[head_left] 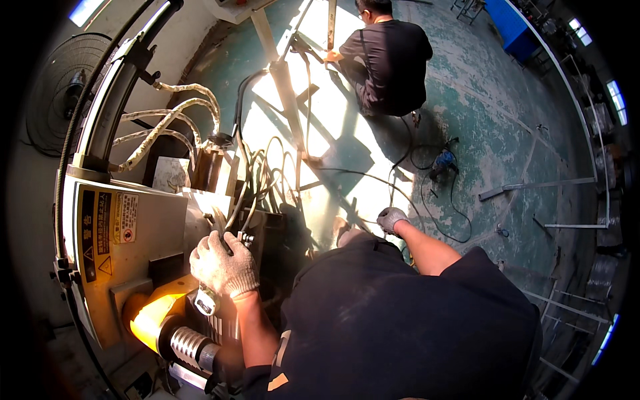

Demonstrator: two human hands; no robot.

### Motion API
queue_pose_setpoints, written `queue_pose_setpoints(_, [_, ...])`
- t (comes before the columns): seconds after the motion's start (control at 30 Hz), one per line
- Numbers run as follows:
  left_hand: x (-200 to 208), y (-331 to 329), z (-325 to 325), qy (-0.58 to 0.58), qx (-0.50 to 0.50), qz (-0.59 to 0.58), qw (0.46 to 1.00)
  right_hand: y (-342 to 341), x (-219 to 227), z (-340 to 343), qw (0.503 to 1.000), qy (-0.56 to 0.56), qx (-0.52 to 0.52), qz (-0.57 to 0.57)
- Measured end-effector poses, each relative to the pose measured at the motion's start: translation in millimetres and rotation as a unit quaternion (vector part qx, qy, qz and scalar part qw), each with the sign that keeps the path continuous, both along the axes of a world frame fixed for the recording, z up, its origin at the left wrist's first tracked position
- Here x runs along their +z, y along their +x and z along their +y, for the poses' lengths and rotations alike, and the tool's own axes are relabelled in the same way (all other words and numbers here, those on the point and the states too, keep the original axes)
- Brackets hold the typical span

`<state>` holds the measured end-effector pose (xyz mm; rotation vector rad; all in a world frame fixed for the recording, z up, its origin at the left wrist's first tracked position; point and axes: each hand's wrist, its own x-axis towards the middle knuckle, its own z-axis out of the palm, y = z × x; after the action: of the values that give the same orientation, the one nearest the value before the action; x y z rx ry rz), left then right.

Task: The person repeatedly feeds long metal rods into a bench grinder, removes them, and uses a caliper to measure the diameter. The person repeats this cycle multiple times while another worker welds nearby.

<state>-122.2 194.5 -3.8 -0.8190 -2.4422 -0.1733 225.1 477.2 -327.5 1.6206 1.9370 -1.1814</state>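
My left hand (225,265), in a pale knitted work glove, rests on the machine with its fingers bent over. What lies under the fingers is hidden. Close to its thumb a small metal fitting (246,238) sticks out beside several dark hoses (248,193). Next to the left wrist is a small pale device with a dark face (206,302). Off to the right, beside my body, my right hand (391,219) is closed in a greyish glove. Anything inside that hand cannot be made out.
The light-coloured machine housing (143,233) carries warning labels, with a yellow part (160,317) below. Wrapped hoses (167,117) arch above it. A co-worker (393,57) crouches ahead by a metal frame (287,93). A blue corded tool (443,160) and cables lie on the floor.
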Motion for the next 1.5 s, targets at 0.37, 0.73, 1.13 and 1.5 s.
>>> queue_pose_setpoints(0.37, [0,0,-1,0.004,0.004,-0.015,1.0,-2,-10,-1,1.0,0.018,0.023,-0.004])
queue_pose_setpoints(0.73, [-1,0,1,0.006,-0.001,-0.002,1.0,-6,6,-4,0.999,-0.032,-0.005,-0.033])
queue_pose_setpoints(1.13, [3,2,2,0.003,-0.001,-0.011,1.0,3,-4,-7,1.0,0.008,0.004,0.0])
queue_pose_setpoints(1.5, [-1,3,3,0.006,0.001,-0.012,1.0,7,-6,-6,1.0,-0.001,-0.005,-0.006])
